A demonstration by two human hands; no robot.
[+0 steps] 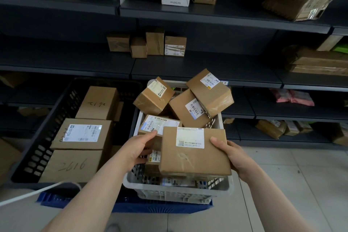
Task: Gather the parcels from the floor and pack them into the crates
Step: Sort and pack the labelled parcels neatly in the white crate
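I am holding a flat parcel (194, 156) over the near end of the white crate (177, 190). My right hand (235, 156) is clamping its right edge, thumb on top. My left hand (137, 149), well apart from the right, is gripping the corner of a labelled parcel (160, 122) already lying in that crate. The white crate is looking nearly full to me, with parcels heaping above its rim at the far end. The black crate (37, 156) beside it is carrying three larger boxes, with some room showing at its far end. I am judging the packing well advanced: this parcel needs setting down. I cannot tell whether more are waiting on the floor (291, 184).
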